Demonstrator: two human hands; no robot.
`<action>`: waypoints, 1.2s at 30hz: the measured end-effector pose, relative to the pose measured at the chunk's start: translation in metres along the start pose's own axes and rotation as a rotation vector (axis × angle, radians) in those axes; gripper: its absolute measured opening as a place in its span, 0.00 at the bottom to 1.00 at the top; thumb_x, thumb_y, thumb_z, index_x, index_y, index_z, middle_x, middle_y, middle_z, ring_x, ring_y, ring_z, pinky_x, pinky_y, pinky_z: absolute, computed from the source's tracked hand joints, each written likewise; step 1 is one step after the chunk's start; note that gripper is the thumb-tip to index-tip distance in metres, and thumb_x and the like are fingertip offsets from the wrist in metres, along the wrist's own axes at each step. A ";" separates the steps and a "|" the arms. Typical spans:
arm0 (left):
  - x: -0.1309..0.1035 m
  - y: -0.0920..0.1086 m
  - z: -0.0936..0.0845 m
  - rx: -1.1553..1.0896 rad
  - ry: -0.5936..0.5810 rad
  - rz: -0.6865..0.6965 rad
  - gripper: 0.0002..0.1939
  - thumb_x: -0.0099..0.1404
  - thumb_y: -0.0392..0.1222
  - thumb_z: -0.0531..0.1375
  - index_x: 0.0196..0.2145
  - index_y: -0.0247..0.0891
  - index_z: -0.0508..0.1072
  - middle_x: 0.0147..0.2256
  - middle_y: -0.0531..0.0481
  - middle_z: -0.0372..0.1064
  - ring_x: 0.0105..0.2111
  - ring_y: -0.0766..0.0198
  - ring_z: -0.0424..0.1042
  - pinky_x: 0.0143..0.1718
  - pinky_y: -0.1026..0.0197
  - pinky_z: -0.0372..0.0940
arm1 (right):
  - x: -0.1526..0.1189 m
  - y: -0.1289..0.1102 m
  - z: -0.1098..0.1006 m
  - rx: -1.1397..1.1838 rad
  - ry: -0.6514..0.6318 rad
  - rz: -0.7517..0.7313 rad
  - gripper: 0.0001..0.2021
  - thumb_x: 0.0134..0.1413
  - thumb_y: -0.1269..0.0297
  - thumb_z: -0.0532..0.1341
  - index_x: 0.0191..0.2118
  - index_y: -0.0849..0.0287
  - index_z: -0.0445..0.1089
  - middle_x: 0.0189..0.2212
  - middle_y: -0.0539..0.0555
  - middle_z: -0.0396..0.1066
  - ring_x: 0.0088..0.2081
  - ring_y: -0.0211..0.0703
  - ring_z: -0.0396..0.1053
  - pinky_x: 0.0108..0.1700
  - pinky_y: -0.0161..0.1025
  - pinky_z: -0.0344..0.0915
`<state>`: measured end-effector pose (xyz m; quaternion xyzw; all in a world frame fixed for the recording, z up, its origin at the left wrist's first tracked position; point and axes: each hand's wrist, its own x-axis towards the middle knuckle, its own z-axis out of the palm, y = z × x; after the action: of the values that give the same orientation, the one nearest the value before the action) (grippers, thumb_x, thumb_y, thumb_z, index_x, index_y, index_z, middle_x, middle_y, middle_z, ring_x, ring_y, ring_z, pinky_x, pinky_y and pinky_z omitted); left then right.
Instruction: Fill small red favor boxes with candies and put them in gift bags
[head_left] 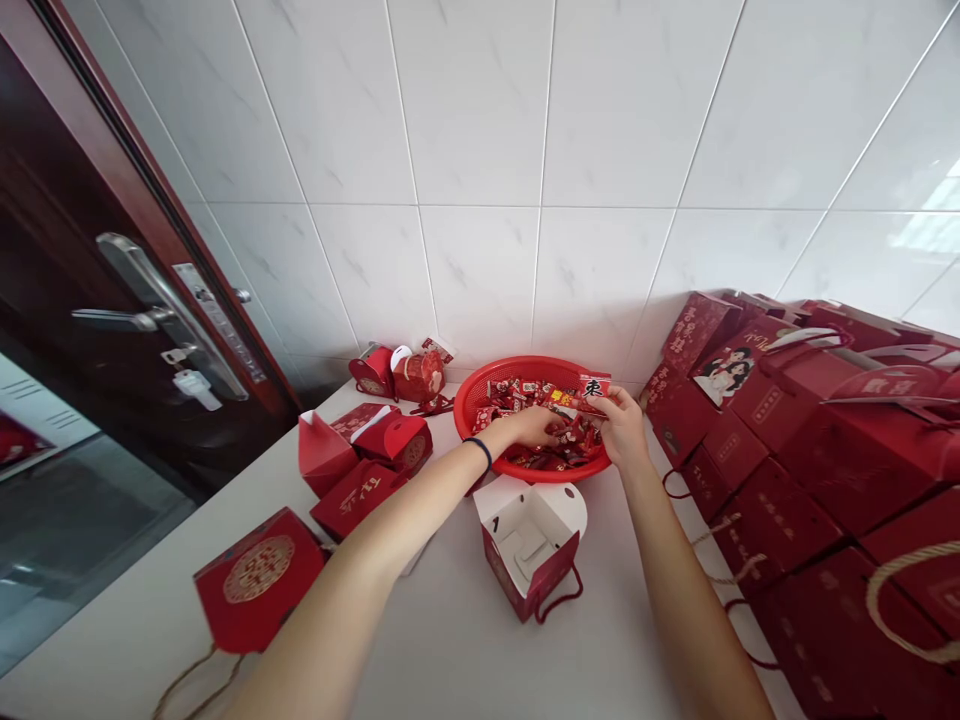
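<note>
A red plastic basket full of small red-wrapped sweets stands against the wall. My left hand, a dark band on its wrist, reaches into the basket. Its fingers curl down among the wrappers, and what they grip is hidden. At the basket's right rim, my right hand pinches red sweet packets, one with a white label and a black character. In front of the basket, between my forearms, sits an open red gift box with a white inside and a dark red cord handle; nothing shows in it.
Several red gift boxes stand on the white table at left, with a few more by the wall. Stacked red boxes with rope handles fill the right side. A dark door with keys is at far left.
</note>
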<state>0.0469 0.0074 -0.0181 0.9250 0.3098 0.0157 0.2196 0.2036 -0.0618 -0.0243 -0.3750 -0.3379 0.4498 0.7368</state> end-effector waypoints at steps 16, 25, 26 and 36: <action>0.007 0.011 -0.006 -0.119 0.323 -0.179 0.10 0.61 0.35 0.56 0.25 0.35 0.74 0.26 0.49 0.73 0.27 0.61 0.70 0.30 0.61 0.63 | -0.002 -0.001 0.002 -0.001 -0.022 -0.019 0.15 0.33 0.58 0.75 0.30 0.55 0.75 0.29 0.49 0.77 0.30 0.41 0.73 0.33 0.37 0.69; 0.002 0.013 -0.007 -0.728 0.471 0.088 0.15 0.58 0.50 0.64 0.26 0.34 0.75 0.27 0.52 0.72 0.30 0.62 0.70 0.37 0.60 0.65 | -0.005 -0.002 0.003 -0.125 -0.131 -0.017 0.17 0.35 0.54 0.75 0.34 0.54 0.77 0.36 0.52 0.79 0.39 0.46 0.74 0.42 0.41 0.71; 0.002 0.013 -0.006 -0.722 0.469 0.100 0.16 0.58 0.52 0.64 0.26 0.34 0.76 0.26 0.52 0.72 0.30 0.61 0.70 0.36 0.60 0.65 | -0.005 -0.002 0.003 -0.119 -0.129 -0.017 0.17 0.34 0.54 0.75 0.33 0.54 0.77 0.36 0.52 0.79 0.39 0.46 0.74 0.42 0.41 0.71; -0.033 0.001 -0.032 -0.324 0.043 0.031 0.11 0.51 0.46 0.67 0.33 0.39 0.80 0.29 0.52 0.76 0.29 0.61 0.72 0.30 0.64 0.63 | -0.002 -0.001 0.001 -0.022 -0.103 0.012 0.17 0.33 0.56 0.75 0.33 0.55 0.77 0.33 0.51 0.79 0.34 0.44 0.74 0.38 0.40 0.72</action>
<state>0.0154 -0.0001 0.0152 0.8814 0.2936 0.0886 0.3591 0.2025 -0.0643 -0.0230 -0.3614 -0.3781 0.4694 0.7114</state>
